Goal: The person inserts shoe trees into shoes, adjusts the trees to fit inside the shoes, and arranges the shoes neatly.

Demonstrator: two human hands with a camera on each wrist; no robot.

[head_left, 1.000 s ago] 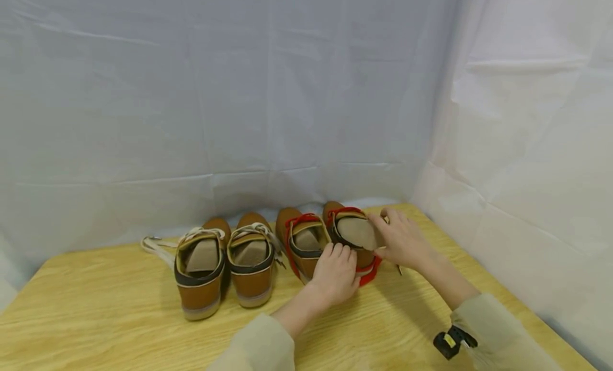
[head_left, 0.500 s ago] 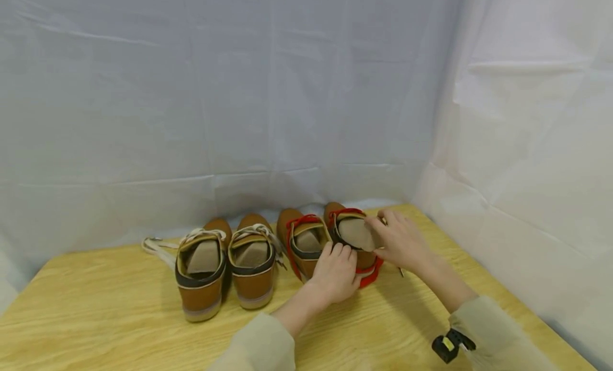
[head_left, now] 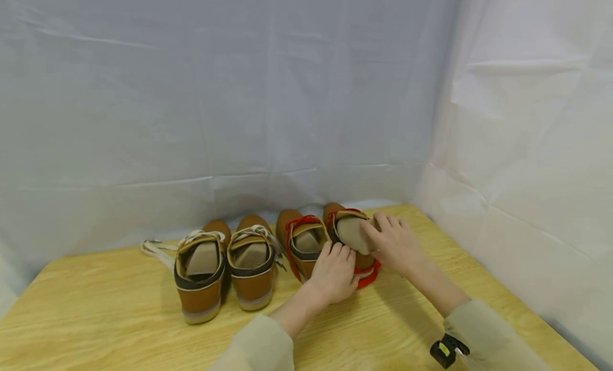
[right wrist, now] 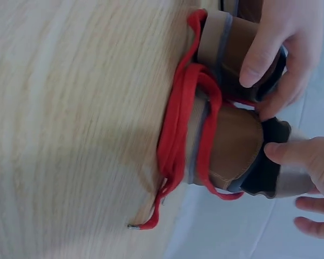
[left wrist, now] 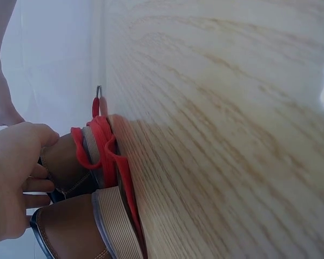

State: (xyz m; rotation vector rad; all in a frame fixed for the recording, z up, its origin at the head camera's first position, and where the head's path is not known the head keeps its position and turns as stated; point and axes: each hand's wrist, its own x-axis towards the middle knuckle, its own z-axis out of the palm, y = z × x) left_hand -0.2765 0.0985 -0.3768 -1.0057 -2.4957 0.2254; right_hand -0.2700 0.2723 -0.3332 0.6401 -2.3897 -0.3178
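In the head view, two brown shoes with red laces stand side by side near the table's back edge. Out of the rightmost shoe sticks a beige insole, its raised end tilted up. My right hand pinches that end between thumb and fingers; the right wrist view shows the thumb by the black collar. My left hand grips the same shoe's collar from the left side, its fingers reaching between the two shoes. The left red-laced shoe has a beige insole inside.
Two more brown shoes, a left one and a right one, stand to the left with cream laces. One loose lace trails on the wooden table. White sheeting hangs behind and at the right.
My right hand has shifted slightly left with the raised end of the insole. The left hand has kept its place on the shoe.
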